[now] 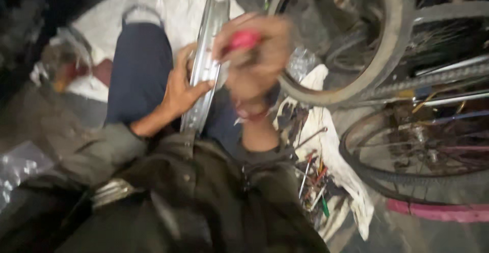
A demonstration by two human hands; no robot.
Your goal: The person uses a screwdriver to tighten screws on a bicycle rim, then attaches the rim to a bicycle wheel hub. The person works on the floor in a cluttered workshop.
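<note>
hands on a bare wheel rim, seated over the lap

left hand (181, 87) grips the silver wheel rim (206, 64) edge, thumb across it, rim upright between the knees. right hand (254, 59), blurred, fist raised, closed around a red-handled tool (243, 40) just beside the rim. bicycle wheels (356, 39) to the right.

The wheel rim (206, 64) is bright, glossy metal, smooth and ribbed along its length. The tool handle (243, 39) looks like shiny red plastic. The tyre (392, 54), far right, is dull, dusty rubber. The white cloth (326, 125) beneath the tools is matt and creased.
</note>
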